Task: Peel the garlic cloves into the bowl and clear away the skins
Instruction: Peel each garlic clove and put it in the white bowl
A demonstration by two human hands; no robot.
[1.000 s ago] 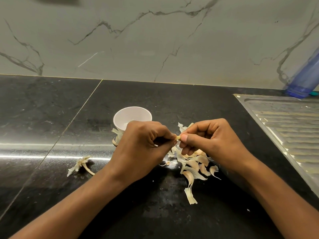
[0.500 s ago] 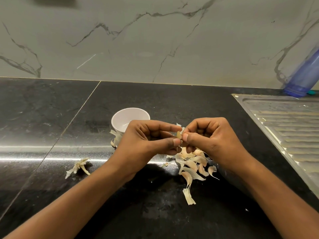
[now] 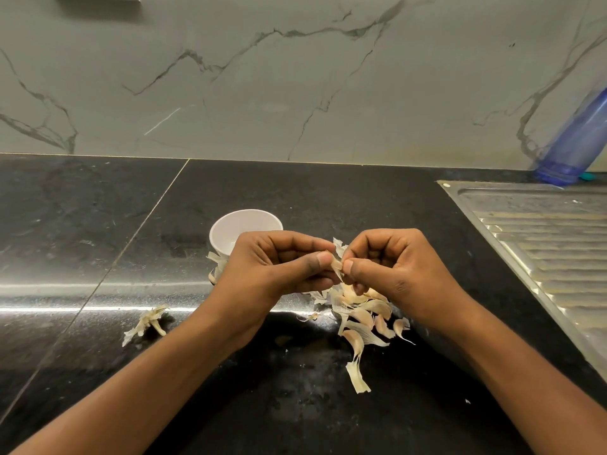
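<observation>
Garlic clove [image 3: 336, 266] pinched tight by left hand [image 3: 274, 266] and right hand [image 3: 399, 269]; best to tear its skin down onto skins [image 3: 361, 315] beneath the grip, bowl [image 3: 244, 215] just behind.

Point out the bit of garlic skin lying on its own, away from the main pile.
The stalky clump left of the left forearm; the other skins heap below the right hand or sit beside the white bowl.

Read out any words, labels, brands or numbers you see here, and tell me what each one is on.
No readable text, number or sign anywhere in this view.
White bowl: plain, no print showing.
Blue bottle: no label or lettering on the part in view.
Steel drainboard: bare ribbed metal, nothing stamped that can be read.
</observation>
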